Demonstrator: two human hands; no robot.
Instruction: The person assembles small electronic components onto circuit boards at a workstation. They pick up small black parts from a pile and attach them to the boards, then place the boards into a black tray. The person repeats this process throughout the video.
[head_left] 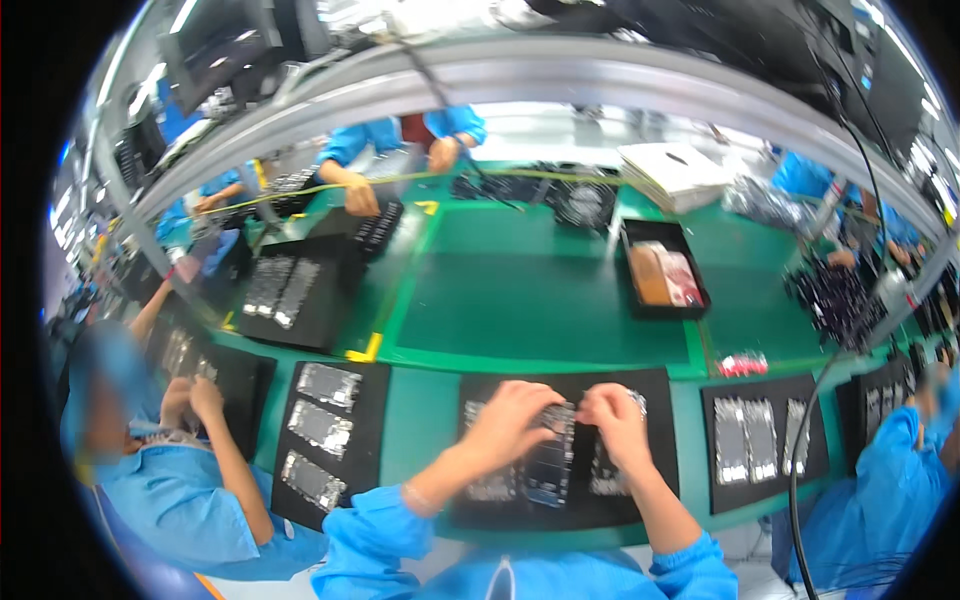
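A black mat [655, 440] lies in front of me with three slim opened phones, their inner parts showing. My left hand [508, 425] curls over the upper end of the middle opened phone [546, 470], thumb and forefinger at its edge. Just right of that end, my right hand [615, 422] is closed in a pinch, and what the fingertips hold is too small to make out. Under my left wrist lies the left opened phone [492, 484], partly covered. The right opened phone [606, 474] is partly hidden behind my right hand.
Black mats with opened phones flank mine, one left [375, 440] and one right [815, 445]. A black tray [707, 300] with packets stands beyond on the green bench [500, 300]. A dark cable [795, 480] hangs at right. Co-workers in blue sit on both sides and opposite.
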